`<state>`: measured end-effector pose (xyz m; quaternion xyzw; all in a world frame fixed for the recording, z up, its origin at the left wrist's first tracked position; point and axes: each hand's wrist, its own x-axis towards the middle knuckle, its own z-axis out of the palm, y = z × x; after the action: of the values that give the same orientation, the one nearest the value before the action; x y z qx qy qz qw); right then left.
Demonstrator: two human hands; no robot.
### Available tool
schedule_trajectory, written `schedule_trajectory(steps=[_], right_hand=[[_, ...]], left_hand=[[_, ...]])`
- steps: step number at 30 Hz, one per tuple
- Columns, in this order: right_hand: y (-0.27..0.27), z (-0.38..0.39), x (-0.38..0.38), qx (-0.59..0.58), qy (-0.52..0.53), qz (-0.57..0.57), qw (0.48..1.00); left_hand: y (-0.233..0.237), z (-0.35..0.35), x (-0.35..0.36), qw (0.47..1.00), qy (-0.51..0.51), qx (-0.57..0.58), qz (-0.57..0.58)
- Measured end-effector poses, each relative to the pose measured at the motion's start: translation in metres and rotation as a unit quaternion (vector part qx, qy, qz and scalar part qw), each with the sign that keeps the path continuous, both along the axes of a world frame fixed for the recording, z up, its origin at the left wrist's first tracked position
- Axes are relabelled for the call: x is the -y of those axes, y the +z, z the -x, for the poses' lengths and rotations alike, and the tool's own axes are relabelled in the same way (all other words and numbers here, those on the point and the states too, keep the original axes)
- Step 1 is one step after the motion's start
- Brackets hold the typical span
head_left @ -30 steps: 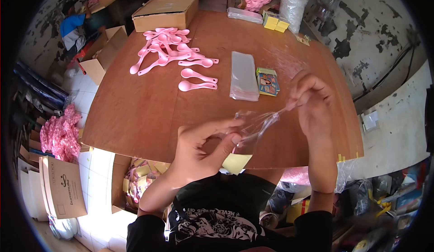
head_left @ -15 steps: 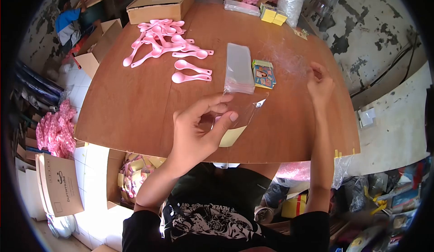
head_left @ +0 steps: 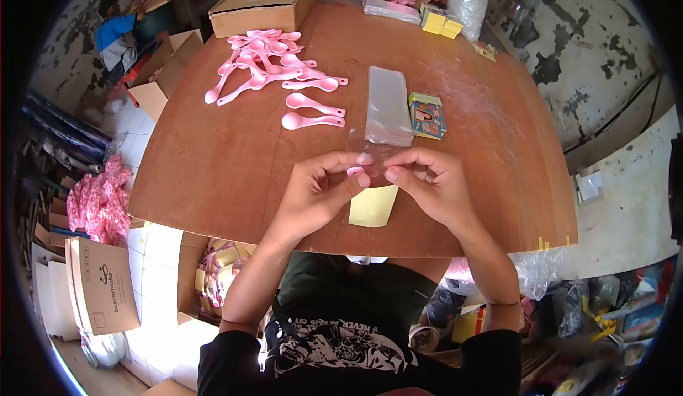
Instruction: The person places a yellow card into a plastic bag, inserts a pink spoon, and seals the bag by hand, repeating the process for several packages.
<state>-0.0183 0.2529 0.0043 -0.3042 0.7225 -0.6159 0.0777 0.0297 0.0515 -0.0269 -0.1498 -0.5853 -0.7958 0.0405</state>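
Note:
My left hand [head_left: 320, 186] pinches the left side of a clear plastic bag [head_left: 370, 153] over the near part of the table. A pale yellow card [head_left: 373, 207] hangs at the bag's lower end, below my fingers. A small bit of pink shows by the left thumb, its shape mostly hidden. On the other side, my right hand [head_left: 432, 183] closes thumb and forefinger on the bag's right edge. Just beyond lie a stack of clear bags [head_left: 388, 104] and a pile of printed cards [head_left: 427, 116]. To their left are two pink measuring spoons [head_left: 313, 121], side by side.
A heap of pink spoons [head_left: 260, 58] covers the table's far left, before a cardboard box [head_left: 263, 8]. Yellow card stacks [head_left: 440, 22] and more bags [head_left: 391, 11] stand at the back. Plastic scraps [head_left: 477, 97] lie on the right. Another person [head_left: 117, 37] is at far left.
My right hand has come in from the table's right side and taken hold of the bag. The yellow card now hangs straighter under my left hand. The view has shifted slightly.

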Motion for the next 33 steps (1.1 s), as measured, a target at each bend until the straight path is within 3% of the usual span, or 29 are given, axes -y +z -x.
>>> schedule_trajectory(steps=[12,18,20,33], right_hand=[[-0.014,0.004,-0.006,0.061,-0.026,0.045,0.997],[-0.014,0.004,-0.013,0.015,0.029,0.077,0.997],[-0.010,0.005,-0.013,-0.052,0.061,0.059,0.995],[-0.008,-0.003,-0.015,-0.082,0.077,0.044,0.993]], left_hand=[[-0.006,0.001,0.008,0.998,0.023,0.065,0.001],[-0.010,0.000,0.016,0.999,-0.005,0.034,-0.029],[-0.011,0.000,0.018,0.999,-0.014,0.026,-0.036],[-0.010,-0.003,0.022,0.994,-0.047,0.023,-0.100]])
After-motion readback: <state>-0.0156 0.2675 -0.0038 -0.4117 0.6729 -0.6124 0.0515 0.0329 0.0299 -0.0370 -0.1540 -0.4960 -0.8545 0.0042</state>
